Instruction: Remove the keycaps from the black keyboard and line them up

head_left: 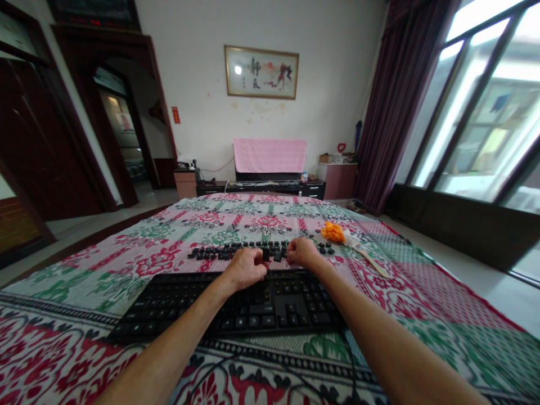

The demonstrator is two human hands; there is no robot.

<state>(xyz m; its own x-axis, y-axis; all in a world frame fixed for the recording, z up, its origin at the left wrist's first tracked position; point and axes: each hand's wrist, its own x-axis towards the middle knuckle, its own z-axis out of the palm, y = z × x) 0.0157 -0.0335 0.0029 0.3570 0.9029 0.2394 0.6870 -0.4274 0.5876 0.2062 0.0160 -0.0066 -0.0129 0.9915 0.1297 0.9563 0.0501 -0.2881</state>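
Observation:
A black keyboard [291,304] lies on a patterned cloth. Behind it, loose black keycaps [211,251] are spread in rough rows. My left hand [247,269] hovers over the keyboard's far edge, its thumb and fingers closed around a dark keycap [265,255]. To its right, my right hand [304,252] is low among the loose keycaps, fingers curled together; whatever lies between its fingertips is hidden. One larger loose keycap [278,256] rests between the two hands. My left forearm covers part of the keyboard.
An orange fluffy duster [333,232] with a pale handle [373,263] lies on the cloth at the right. The keyboard's cable [350,351] runs toward me. A cabinet with a pink cloth [270,154] over it stands by the far wall.

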